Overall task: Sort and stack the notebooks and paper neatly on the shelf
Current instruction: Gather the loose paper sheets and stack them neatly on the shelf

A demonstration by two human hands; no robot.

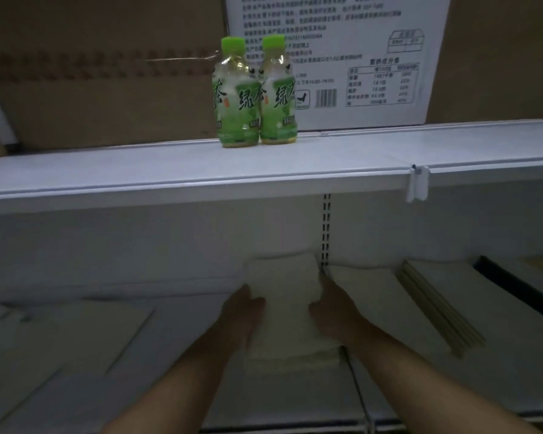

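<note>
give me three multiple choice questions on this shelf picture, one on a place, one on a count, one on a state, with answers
1. Where do the bottles stand?
A) on the upper shelf
B) on the lower shelf
C) on top of a cardboard box

2. How many bottles are there?
A) one
B) two
C) four

3. What is the state of the paper stack?
A) lying untouched
B) held by one hand alone
C) held between both hands

Answers:
1 A, they stand on the white upper board.
2 B, two green-capped ones stand side by side.
3 C, the left hand and the right hand grip its two sides.
</note>
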